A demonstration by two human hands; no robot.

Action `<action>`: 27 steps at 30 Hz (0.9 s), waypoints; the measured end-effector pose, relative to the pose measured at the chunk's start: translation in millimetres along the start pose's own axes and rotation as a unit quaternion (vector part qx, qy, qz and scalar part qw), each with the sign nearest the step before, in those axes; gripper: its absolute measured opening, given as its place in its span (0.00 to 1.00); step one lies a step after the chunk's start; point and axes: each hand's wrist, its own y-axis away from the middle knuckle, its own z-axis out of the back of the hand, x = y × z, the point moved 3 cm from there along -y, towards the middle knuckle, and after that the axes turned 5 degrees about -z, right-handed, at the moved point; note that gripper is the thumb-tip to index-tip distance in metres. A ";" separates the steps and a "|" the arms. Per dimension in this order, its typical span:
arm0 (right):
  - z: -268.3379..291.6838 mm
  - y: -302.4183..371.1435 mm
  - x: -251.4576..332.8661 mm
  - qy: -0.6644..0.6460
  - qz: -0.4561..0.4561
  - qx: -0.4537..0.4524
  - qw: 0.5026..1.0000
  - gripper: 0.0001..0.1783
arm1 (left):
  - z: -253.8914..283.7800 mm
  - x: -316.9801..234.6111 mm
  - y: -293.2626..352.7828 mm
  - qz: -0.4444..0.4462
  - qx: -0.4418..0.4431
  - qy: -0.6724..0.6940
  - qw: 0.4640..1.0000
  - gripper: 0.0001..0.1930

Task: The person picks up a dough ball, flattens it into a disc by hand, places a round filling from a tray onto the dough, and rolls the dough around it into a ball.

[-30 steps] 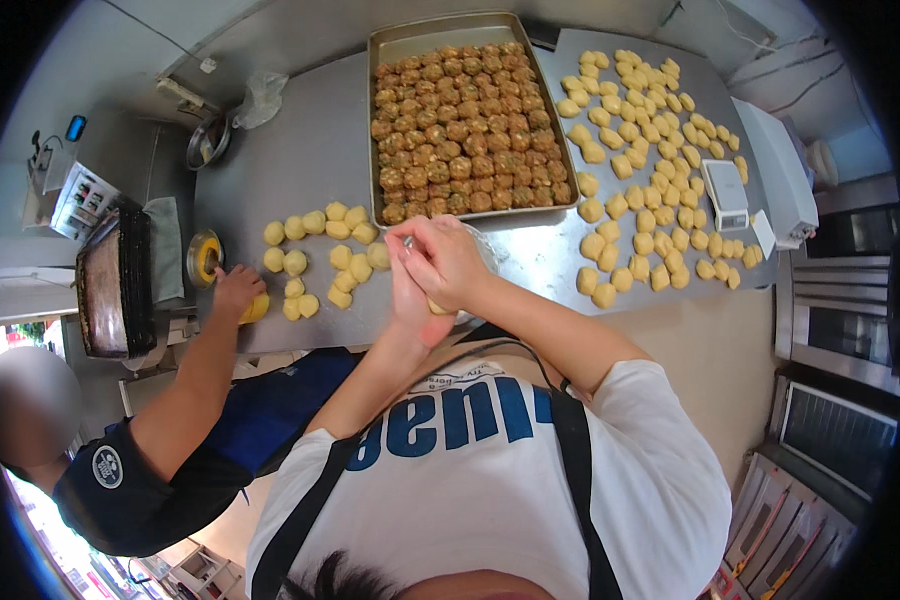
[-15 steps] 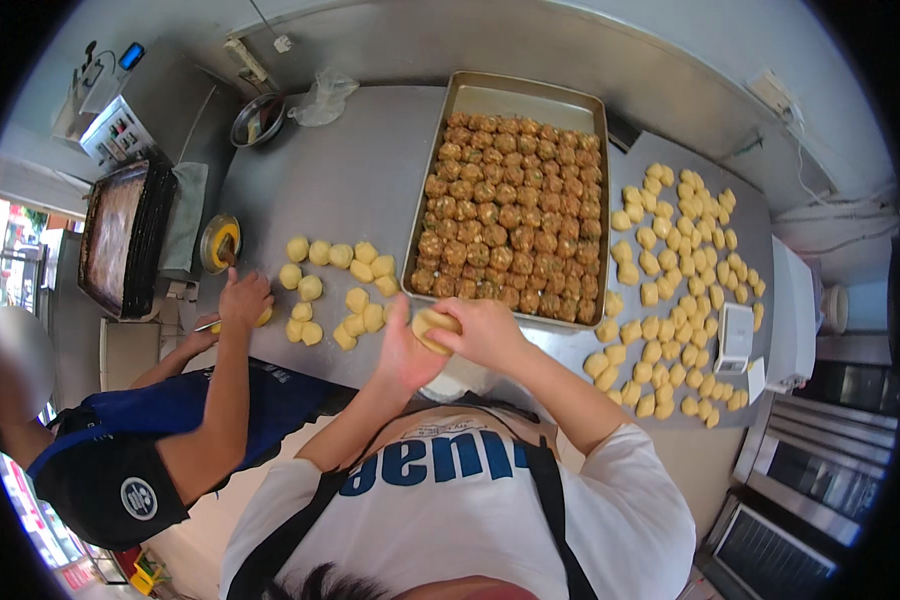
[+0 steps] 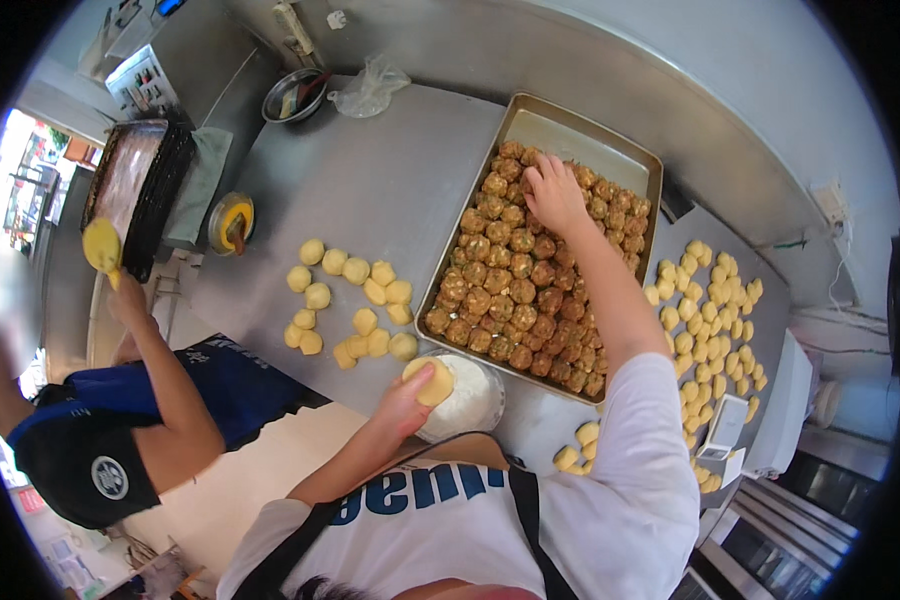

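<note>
My left hand holds a flattened round of yellow dough between thumb and fingers. Right under it stands a clear bowl of white flour. My right arm stretches across a large metal tray packed with rows of brown, speckled filling balls. Toward the tray's far side, my right hand has its bent fingers closed down on a filling ball, which they mostly cover. Left of the tray lie several smooth dough balls and shaped dough pieces.
Many dough pieces cover the table's right side, beside a white scale. On the left a co-worker's hand raises a yellow-coated tool near dark stacked trays. A bowl of yellow liquid holds a brush.
My right hand has left the dough round and reached far into the tray. My left hand keeps the dough, now lower. The view has turned, and the co-worker's hand has risen toward the stacked trays.
</note>
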 end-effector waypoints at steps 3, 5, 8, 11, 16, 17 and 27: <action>-4.1 -0.1 -8.9 -0.040 -0.032 0.067 0.996 0.18 | -1.3 -1.8 6.7 -0.005 0.042 -0.025 0.999 0.17; 1.4 0.1 -17.8 -0.132 -0.156 -0.002 0.979 0.18 | -12.9 -3.1 5.5 -0.010 0.069 -0.030 0.997 0.17; 31.6 16.2 7.5 -0.362 -0.324 -0.059 0.872 0.19 | -18.6 -9.2 9.4 -0.076 0.092 -0.090 0.989 0.16; 108.7 75.2 79.5 -0.371 -0.183 -0.077 0.907 0.15 | -18.8 -14.5 2.1 -0.093 0.105 -0.089 0.986 0.16; 155.6 205.3 178.4 -0.279 0.025 -0.030 0.960 0.24 | -33.3 -5.2 8.0 0.073 0.210 -0.049 0.974 0.17; 157.0 217.3 186.6 -0.319 -0.024 -0.036 0.947 0.31 | -37.0 -3.9 16.2 0.081 0.238 -0.089 0.964 0.18; 151.1 263.4 234.1 -0.520 -0.215 -0.133 0.816 0.31 | -55.9 12.3 56.1 0.113 0.274 -0.046 0.954 0.16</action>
